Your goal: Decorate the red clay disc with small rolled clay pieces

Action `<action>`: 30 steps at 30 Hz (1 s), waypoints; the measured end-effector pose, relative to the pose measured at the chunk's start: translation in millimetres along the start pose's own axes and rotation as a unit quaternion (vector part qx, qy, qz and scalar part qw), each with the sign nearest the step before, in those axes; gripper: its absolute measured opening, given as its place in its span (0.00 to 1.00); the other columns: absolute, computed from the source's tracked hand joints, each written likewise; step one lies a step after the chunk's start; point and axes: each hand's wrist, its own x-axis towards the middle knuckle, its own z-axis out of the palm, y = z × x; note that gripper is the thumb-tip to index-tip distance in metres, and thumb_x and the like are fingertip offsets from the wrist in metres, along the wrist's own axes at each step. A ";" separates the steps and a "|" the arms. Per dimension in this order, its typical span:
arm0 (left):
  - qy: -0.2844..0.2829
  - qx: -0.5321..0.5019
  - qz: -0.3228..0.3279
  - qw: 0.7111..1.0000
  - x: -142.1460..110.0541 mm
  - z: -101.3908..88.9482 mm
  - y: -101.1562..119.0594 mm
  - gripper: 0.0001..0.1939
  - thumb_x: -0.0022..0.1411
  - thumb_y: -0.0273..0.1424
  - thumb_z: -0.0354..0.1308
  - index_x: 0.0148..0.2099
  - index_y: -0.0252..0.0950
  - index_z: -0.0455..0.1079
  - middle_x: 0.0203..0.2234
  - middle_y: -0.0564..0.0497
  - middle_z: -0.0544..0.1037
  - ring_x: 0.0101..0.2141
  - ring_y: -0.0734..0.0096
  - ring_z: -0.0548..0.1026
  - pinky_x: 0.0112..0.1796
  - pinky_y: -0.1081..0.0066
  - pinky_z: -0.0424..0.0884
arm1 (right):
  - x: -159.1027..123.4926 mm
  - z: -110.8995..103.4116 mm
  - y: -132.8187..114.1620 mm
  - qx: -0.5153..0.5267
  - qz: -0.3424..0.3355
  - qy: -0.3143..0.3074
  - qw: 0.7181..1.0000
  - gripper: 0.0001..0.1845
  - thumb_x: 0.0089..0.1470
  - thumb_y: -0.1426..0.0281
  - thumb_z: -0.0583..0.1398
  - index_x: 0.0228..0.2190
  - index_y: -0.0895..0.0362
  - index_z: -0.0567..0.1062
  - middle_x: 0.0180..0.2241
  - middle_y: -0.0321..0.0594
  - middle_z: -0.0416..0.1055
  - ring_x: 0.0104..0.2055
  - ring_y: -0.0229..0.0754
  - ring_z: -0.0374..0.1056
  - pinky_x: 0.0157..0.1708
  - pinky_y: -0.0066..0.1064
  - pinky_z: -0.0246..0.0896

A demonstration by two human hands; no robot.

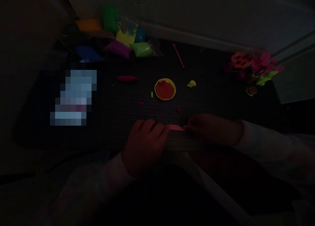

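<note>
Between my two hands, near the table's front edge, lies a slim flat pink strip (176, 127); in this dim light I cannot tell if it is a plastic tool or clay. My left hand (145, 145) has its fingers curled over the strip's left end. The fingers of my right hand (209, 128) pinch its right end. Beyond them stands a small yellow-rimmed clay dish (156, 94) with a red inside. Small clay bits lie around it: a red one (178, 110), another red one (141, 103), a green one (152, 94) and a yellow lump (191, 84).
Bags of coloured clay (119, 49) are heaped at the back left. A blurred-out bright screen (76, 94) is at the left. A dark red roll (128, 78) and a thin pink stick (178, 56) lie farther back. Colourful clay flowers (256, 67) stand at the right, beside the wall.
</note>
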 end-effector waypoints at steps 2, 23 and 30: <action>-0.007 -0.008 -0.001 1.000 -0.5 -0.5 0.5 0.13 0.56 0.28 0.50 0.43 0.35 0.68 0.30 0.49 0.73 0.31 0.62 0.64 0.28 0.64 0.58 | 0.4 0.8 0.8 -0.014 -0.009 0.010 1.000 0.15 0.51 0.59 0.48 0.21 0.55 0.64 0.16 0.32 0.63 0.17 0.31 0.60 0.17 0.24 0.50; 0.085 -0.323 -0.255 0.907 -9.0 -12.3 -17.0 0.10 0.58 0.27 0.48 0.40 0.34 0.69 0.32 0.50 0.72 0.35 0.73 0.69 0.35 0.70 0.66 | -39.3 26.9 14.0 0.012 -0.190 0.335 0.923 0.13 0.54 0.63 0.45 0.35 0.54 0.65 0.32 0.41 0.67 0.34 0.41 0.63 0.34 0.33 0.55; 0.099 -0.261 -0.217 0.936 -6.2 -7.3 -14.0 0.08 0.57 0.26 0.50 0.37 0.34 0.70 0.30 0.50 0.72 0.34 0.71 0.69 0.36 0.68 0.66 | -27.6 29.6 12.2 -0.093 -0.144 0.270 0.948 0.19 0.57 0.61 0.41 0.23 0.54 0.64 0.21 0.34 0.64 0.25 0.36 0.61 0.29 0.28 0.51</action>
